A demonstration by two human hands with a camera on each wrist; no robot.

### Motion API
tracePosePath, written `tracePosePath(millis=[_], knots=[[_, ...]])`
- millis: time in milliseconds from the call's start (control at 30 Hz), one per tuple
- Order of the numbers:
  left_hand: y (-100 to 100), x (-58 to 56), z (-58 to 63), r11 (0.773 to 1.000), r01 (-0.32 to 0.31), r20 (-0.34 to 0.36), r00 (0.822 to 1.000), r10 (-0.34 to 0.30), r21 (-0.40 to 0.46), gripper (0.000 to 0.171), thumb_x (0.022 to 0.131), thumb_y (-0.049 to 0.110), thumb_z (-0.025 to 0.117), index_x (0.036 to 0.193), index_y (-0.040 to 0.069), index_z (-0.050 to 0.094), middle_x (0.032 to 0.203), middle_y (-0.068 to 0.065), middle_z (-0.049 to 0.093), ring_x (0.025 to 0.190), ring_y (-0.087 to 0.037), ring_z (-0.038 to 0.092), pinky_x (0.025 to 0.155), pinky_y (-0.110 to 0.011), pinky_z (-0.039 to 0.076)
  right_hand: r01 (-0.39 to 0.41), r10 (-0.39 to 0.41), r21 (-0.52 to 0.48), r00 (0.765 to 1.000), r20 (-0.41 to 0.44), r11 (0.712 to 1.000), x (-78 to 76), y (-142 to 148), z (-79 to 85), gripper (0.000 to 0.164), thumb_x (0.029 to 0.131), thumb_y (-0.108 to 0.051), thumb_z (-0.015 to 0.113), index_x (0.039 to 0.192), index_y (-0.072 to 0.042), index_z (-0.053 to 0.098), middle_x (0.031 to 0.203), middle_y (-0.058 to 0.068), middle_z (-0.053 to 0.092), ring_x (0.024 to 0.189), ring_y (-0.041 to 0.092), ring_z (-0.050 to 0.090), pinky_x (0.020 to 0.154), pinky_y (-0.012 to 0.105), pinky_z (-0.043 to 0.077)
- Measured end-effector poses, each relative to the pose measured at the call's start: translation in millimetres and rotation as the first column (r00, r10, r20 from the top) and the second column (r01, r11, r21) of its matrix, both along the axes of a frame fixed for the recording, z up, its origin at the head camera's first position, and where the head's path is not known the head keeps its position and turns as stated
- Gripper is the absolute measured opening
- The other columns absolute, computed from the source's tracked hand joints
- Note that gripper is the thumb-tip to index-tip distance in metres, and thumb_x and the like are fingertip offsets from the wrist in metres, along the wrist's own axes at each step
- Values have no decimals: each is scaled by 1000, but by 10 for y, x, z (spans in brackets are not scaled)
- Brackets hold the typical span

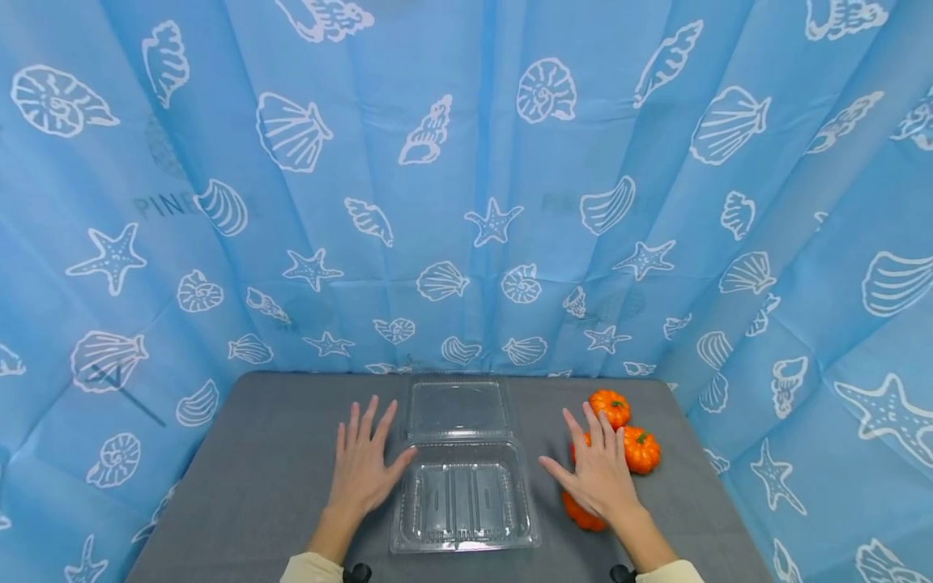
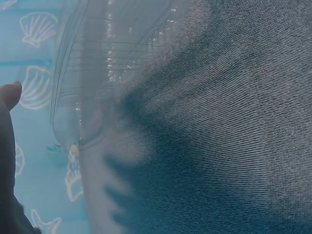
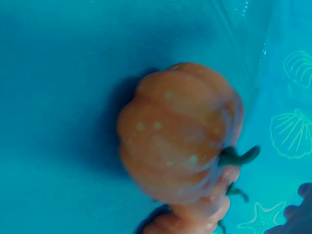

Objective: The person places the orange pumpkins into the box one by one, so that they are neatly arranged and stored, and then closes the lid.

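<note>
A clear plastic clamshell container (image 1: 466,538) lies with its lid (image 1: 457,409) folded back, in the middle of the table. My left hand (image 1: 362,470), fingers spread and straight, hovers at its left side; only part of that hand (image 2: 9,141) shows in the left wrist view. Over several small orange toy pumpkins (image 1: 641,451) my right hand (image 1: 601,474) is spread too, holding nothing and hiding parts of some. In the right wrist view one pumpkin (image 3: 180,131) with a green stem is large, others are partly behind it, and fingertips (image 3: 292,214) show at the lower right.
A grey cloth covers the table (image 1: 240,486). Behind it and along the sides hangs a blue curtain (image 1: 452,202) printed with white shells and starfish, meeting the table's back edge.
</note>
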State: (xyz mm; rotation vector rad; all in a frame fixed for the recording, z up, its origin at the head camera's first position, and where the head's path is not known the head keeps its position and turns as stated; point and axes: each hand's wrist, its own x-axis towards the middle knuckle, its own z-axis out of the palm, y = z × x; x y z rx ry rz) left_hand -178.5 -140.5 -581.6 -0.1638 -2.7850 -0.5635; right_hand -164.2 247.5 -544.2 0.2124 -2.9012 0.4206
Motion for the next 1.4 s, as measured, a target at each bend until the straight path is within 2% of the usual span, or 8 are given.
tracePosePath(millis=[167, 400, 667, 867, 1000, 1133, 1300, 1400], knots=[[-21, 32, -43, 999, 3, 22, 1000, -4, 35, 84, 92, 59, 66, 162, 28, 29, 169, -11, 26, 155, -45, 24, 119, -68, 29, -8, 7, -12, 1000, -31, 1000, 92, 115, -21, 86, 91, -63, 65, 158, -16, 37, 164, 23, 27, 147, 50, 25, 116, 73, 25], [-59, 60, -102, 988, 29, 108, 993, -46, 152, 79, 96, 57, 62, 163, 33, 25, 169, -10, 29, 157, -41, 20, 116, -73, 30, -7, 5, -38, 999, -47, 999, 226, 283, -45, 82, 90, -58, 69, 154, -16, 41, 158, 23, 35, 138, 48, 35, 107, 72, 37], [-136, 82, -199, 927, 87, 99, 986, -132, 364, 67, 98, 53, 62, 158, 36, 37, 164, -9, 40, 155, -41, 26, 116, -74, 27, 1, -10, -141, 998, -61, 990, 339, 393, -163, 78, 90, -51, 73, 150, -10, 46, 148, 21, 42, 127, 41, 41, 98, 65, 45], [-128, 104, -234, 887, 47, 139, 983, -124, 460, 60, 97, 46, 67, 153, 34, 47, 157, -12, 50, 147, -40, 42, 116, -69, 33, -29, 7, -186, 993, -120, 982, 437, 465, -294, 71, 88, -41, 79, 141, -3, 52, 136, 18, 47, 119, 33, 44, 93, 57, 46], [-85, 122, -247, 850, 28, 161, 978, -132, 526, 56, 98, 41, 68, 150, 28, 52, 151, -6, 56, 141, -33, 50, 111, -58, 45, -37, 5, -179, 984, -176, 983, 487, 534, -343, 60, 86, -36, 82, 131, -4, 57, 125, 12, 51, 113, 27, 46, 88, 50, 45], [-45, 142, -275, 802, -2, 185, 973, -136, 597, 51, 99, 33, 68, 147, 28, 55, 148, -2, 59, 139, -29, 54, 105, -49, 53, -54, 16, -180, 978, -210, 982, 533, 583, -387, 50, 85, -29, 83, 123, -5, 60, 116, 9, 54, 103, 21, 49, 83, 40, 44], [-11, 166, -289, 738, -25, 187, 973, -137, 675, 47, 98, 23, 69, 144, 26, 59, 145, -7, 61, 135, -34, 57, 103, -49, 54, -27, -11, -251, 989, -148, 967, 582, 606, -460, 45, 89, -28, 80, 123, -6, 61, 113, 6, 56, 96, 20, 54, 83, 24, 45], [9, 171, -308, 682, -19, 174, 972, -159, 731, 49, 96, 18, 70, 144, 22, 59, 145, -12, 61, 132, -38, 59, 104, -49, 54, -2, -32, -294, 993, -112, 956, 608, 620, -503, 41, 92, -27, 77, 124, -6, 61, 113, 6, 57, 95, 22, 59, 82, 27, 51]])
